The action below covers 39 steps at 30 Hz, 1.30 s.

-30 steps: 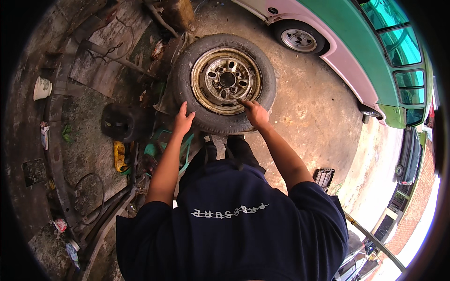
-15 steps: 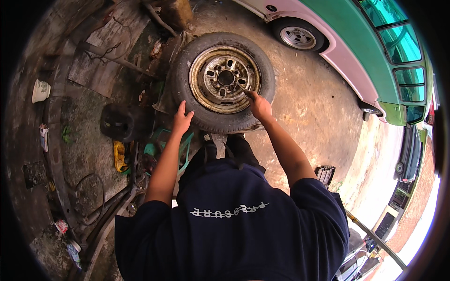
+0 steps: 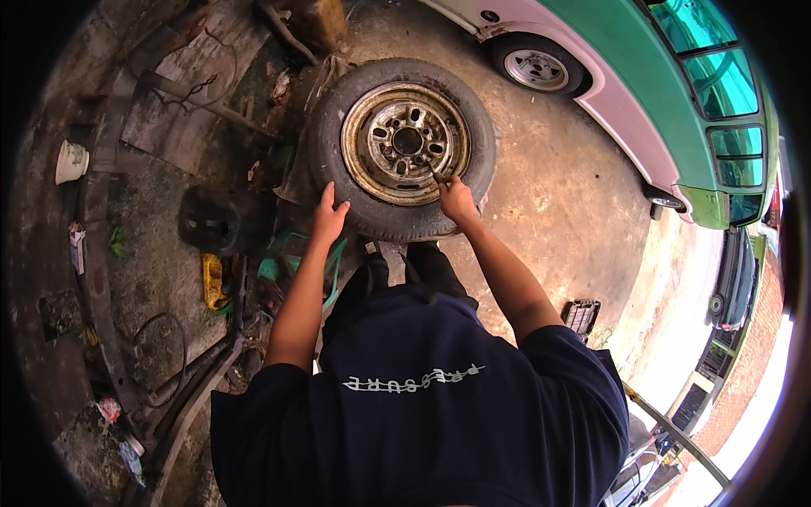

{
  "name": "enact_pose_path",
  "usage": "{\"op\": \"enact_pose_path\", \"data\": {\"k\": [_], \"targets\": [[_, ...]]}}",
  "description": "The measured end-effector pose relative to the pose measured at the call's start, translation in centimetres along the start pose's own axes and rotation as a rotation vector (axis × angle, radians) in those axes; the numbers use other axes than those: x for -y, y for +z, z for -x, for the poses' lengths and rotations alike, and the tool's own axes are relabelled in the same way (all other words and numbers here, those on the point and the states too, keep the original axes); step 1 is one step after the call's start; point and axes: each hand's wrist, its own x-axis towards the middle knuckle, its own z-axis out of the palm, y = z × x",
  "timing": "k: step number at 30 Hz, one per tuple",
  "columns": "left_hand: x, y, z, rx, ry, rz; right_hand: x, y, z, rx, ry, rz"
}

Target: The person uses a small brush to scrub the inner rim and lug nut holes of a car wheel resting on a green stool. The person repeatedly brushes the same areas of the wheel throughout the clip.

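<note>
A worn tyre on a rusty steel rim is in front of my feet on the concrete. My left hand rests flat on the tyre's near-left sidewall with its fingers spread. At the near-right edge of the rim, my right hand is closed around a thin metal tool. The tool's tip points at the gap between rim and rubber. My dark trousers and shoes stand just below the tyre.
A green and pink van with its wheel stands at the upper right. A black block, a yellow tool, hoses and scrap lie at the left. A white cup sits far left. A small black grille lies at the right.
Both hands stay on the tyre. My right hand has shifted slightly along the rim's near edge with the tool; the view has moved a little.
</note>
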Motion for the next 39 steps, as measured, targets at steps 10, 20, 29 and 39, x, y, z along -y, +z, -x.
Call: {"op": "enact_pose_path", "data": {"k": [10,20,29,39], "targets": [[0.1,-0.1,0.1,-0.014,-0.014,-0.028,1.7,0.7,1.1,0.055,0.123,0.111],[-0.2,-0.2,0.1,0.0,-0.022,-0.031,0.1,-0.4,0.1,0.03,0.098,0.013],[-0.3,0.0,0.1,-0.02,-0.03,-0.063,0.8,2.4,1.2,0.07,0.051,-0.029],[-0.1,-0.1,0.1,-0.018,0.01,-0.007,0.5,-3.3,0.1,0.049,-0.14,0.047]]}}
